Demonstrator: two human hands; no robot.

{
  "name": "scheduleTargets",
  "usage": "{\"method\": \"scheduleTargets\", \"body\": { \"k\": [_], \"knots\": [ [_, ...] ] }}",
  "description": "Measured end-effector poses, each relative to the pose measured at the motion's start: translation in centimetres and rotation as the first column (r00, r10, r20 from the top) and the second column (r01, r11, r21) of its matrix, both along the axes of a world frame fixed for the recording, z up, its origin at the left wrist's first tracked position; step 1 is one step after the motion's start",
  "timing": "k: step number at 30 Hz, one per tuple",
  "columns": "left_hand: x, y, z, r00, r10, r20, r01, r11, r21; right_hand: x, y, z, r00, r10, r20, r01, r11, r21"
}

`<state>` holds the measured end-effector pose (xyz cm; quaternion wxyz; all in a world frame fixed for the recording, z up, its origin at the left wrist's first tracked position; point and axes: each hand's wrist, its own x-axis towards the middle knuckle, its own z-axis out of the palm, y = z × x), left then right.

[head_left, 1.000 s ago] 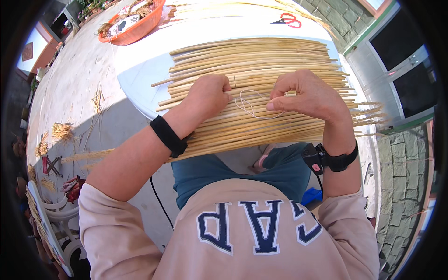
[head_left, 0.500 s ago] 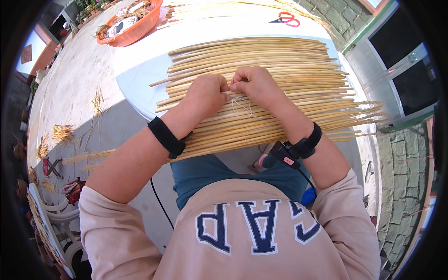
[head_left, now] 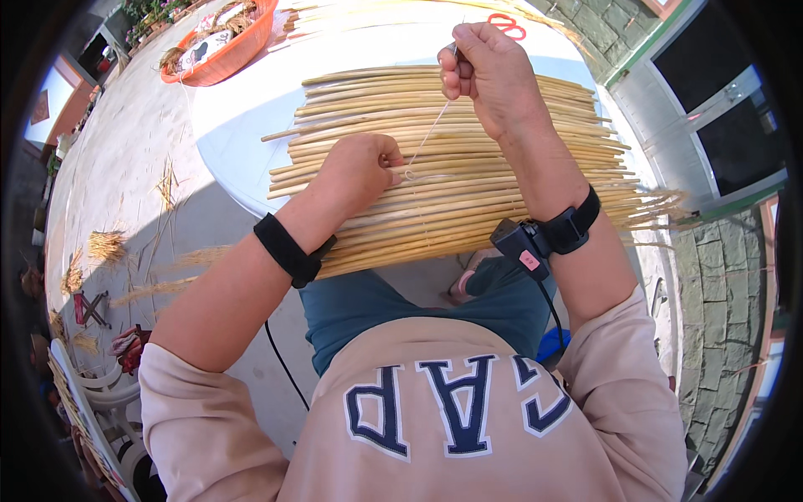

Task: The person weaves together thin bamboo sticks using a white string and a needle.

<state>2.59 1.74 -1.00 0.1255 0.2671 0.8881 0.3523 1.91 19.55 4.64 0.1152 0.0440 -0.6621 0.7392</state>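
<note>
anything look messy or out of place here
One slender yellow reed juts left beyond its neighbours on the white table, leaving that edge uneven. Loose tan straw lies scattered in clumps on the pale concrete floor at the left, looking untidy.

This looks like a home's sunlit outdoor yard: a pale grey concrete floor (head_left: 109, 184), leafy green plants (head_left: 140, 12) along its far edge, a grey-green stone-block wall (head_left: 707, 335) and a silver-framed, dark-paned door (head_left: 669, 125) along its right edge.

The hands (head_left: 355, 170) (head_left: 499, 77) partly hide the stalks (head_left: 477, 159).
</note>
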Motion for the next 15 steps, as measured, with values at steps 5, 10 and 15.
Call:
{"method": "scheduleTargets", "body": {
  "k": [5, 10, 15],
  "knots": [
    [-0.4, -0.4, -0.2, 1.0, -0.007, 0.025, 0.007, 1.0, -0.018, 1.5, 3.0, 6.9, 0.845, -0.309, -0.436, 0.331, 0.943, -0.028],
    [-0.4, 0.3, 0.1, 0.999, -0.018, 0.031, 0.018, 1.0, 0.01, 5.0, 6.8, 11.2, 0.603, -0.297, -0.741, 0.348, 0.933, -0.091],
    [-0.7, 0.0, -0.1, 0.992, 0.002, 0.128, -0.005, 1.0, 0.029, 7.3, 11.5, 11.6, 0.694, -0.182, -0.697, 0.163, 0.982, -0.094]
  ]
}}
